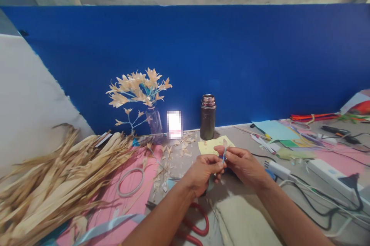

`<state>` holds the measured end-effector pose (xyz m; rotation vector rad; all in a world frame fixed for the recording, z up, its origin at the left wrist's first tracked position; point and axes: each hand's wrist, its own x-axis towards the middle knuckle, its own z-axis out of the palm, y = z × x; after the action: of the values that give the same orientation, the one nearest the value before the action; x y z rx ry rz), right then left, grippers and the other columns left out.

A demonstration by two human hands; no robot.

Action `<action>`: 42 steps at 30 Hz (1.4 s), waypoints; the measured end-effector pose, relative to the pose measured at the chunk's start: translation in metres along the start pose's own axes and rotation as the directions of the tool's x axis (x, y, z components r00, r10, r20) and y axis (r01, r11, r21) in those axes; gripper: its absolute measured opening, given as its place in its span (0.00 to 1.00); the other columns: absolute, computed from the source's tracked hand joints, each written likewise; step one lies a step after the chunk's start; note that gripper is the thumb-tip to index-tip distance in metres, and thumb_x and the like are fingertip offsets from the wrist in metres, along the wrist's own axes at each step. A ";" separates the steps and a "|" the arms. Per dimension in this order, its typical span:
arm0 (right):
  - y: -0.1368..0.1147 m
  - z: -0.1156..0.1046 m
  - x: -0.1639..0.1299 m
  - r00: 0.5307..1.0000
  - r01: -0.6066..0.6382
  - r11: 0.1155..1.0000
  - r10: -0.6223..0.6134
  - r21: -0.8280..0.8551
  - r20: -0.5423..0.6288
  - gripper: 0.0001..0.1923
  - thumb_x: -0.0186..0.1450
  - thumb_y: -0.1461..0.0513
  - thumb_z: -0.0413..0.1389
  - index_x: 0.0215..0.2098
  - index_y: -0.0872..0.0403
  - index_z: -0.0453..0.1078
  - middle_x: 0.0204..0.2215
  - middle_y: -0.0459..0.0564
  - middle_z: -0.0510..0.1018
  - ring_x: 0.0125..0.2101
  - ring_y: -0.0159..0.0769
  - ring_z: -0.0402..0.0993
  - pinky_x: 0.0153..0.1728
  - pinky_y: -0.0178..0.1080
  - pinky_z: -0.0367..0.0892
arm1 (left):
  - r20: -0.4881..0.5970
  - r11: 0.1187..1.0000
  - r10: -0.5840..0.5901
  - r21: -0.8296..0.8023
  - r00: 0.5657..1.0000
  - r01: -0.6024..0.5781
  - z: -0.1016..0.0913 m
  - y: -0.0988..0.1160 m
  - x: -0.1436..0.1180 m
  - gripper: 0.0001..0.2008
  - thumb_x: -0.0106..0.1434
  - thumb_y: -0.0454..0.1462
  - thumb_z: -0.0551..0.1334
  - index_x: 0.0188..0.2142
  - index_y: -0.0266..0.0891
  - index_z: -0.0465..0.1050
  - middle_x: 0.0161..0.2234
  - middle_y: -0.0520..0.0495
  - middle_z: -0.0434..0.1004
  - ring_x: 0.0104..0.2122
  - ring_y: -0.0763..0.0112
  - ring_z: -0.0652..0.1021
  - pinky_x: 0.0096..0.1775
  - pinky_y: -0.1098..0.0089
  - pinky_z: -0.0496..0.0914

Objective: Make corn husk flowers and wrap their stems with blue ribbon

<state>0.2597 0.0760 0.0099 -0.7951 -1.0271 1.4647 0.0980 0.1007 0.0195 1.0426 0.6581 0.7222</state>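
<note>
In front of me, both hands meet on a small husk flower (225,143), its pale petal pointing up from a thin blue-wrapped stem. My left hand (204,169) pinches the lower stem between thumb and fingers. Just under the petal, the fingertips of my right hand (244,164) close on the stem's upper part. Behind the fingers lies a yellow sheet of paper (206,146). Red-handled scissors (206,219) rest below my left forearm, their blades partly covered by it. A folded pale cloth (245,219) lies between my forearms.
Dried corn husks (58,180) heap up at left, beside a tape roll (118,188) on pink paper. Finished husk flowers (138,86) stand in a clear bottle (154,123). A dark flask (208,121) stands behind my hands. Cables and a power strip (329,178) occupy the right.
</note>
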 end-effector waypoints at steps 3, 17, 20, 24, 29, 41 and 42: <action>0.003 -0.003 0.002 0.988 0.104 0.990 -0.114 -0.094 -0.106 0.14 0.54 0.52 0.71 0.31 0.54 0.81 0.36 0.52 0.80 0.28 0.36 0.74 0.32 0.41 0.70 | -0.043 0.998 0.012 0.062 0.999 -0.009 -0.001 0.002 -0.001 0.20 0.43 0.46 0.76 0.22 0.34 0.72 0.20 0.52 0.70 0.18 0.80 0.66 0.21 0.75 0.57; -0.003 0.005 0.001 0.953 0.147 0.921 -0.229 -0.362 -0.196 0.20 0.53 0.46 0.69 0.32 0.53 0.78 0.30 0.49 0.80 0.30 0.36 0.71 0.32 0.36 0.65 | -0.206 0.921 0.326 0.291 0.923 -0.261 -0.005 0.008 -0.013 0.08 0.53 0.40 0.68 0.27 0.36 0.74 0.17 0.55 0.65 0.17 0.78 0.64 0.22 0.74 0.57; -0.003 0.004 0.001 0.950 0.094 0.851 -0.231 -0.517 -0.208 0.22 0.59 0.43 0.62 0.25 0.54 0.75 0.22 0.46 0.75 0.23 0.32 0.65 0.27 0.35 0.60 | -0.259 0.837 0.500 0.391 0.826 -0.384 -0.008 0.020 -0.037 0.07 0.55 0.38 0.66 0.25 0.37 0.74 0.22 0.54 0.66 0.20 0.78 0.65 0.24 0.74 0.59; 0.003 0.004 0.002 0.957 0.117 0.765 -0.257 -0.633 -0.133 0.26 0.65 0.43 0.55 0.21 0.53 0.70 0.19 0.44 0.71 0.22 0.32 0.62 0.26 0.36 0.57 | -0.270 0.707 0.662 0.534 0.699 -0.463 -0.011 0.030 -0.064 0.08 0.58 0.36 0.65 0.23 0.38 0.75 0.27 0.50 0.69 0.25 0.75 0.67 0.28 0.73 0.61; 0.008 0.020 -0.007 0.968 0.171 0.755 -0.249 -0.633 -0.034 0.24 0.63 0.44 0.57 0.23 0.53 0.73 0.20 0.46 0.74 0.24 0.34 0.67 0.29 0.37 0.62 | -0.334 0.876 0.413 0.400 0.847 -0.270 -0.012 0.020 -0.067 0.03 0.52 0.35 0.66 0.26 0.37 0.77 0.22 0.52 0.71 0.21 0.77 0.64 0.27 0.73 0.60; 0.009 0.028 -0.013 0.979 0.160 0.863 -0.200 -0.479 -0.034 0.22 0.57 0.46 0.65 0.20 0.54 0.70 0.22 0.45 0.71 0.23 0.30 0.60 0.25 0.35 0.58 | -0.242 0.991 0.038 0.134 0.969 -0.005 -0.007 0.005 -0.068 0.11 0.47 0.41 0.70 0.26 0.36 0.74 0.22 0.51 0.74 0.16 0.81 0.61 0.20 0.75 0.51; 0.009 0.027 -0.013 0.982 0.152 0.871 -0.187 -0.468 -0.029 0.22 0.57 0.46 0.65 0.20 0.54 0.69 0.22 0.44 0.70 0.23 0.29 0.58 0.25 0.35 0.56 | -0.222 0.994 0.011 0.112 0.975 0.014 -0.007 0.006 -0.068 0.12 0.46 0.41 0.71 0.26 0.36 0.73 0.21 0.52 0.73 0.16 0.82 0.60 0.20 0.75 0.51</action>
<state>0.2334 0.0588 0.0118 -1.0594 -1.3804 1.0379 0.0504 0.0525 0.0320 1.0732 0.9013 0.8155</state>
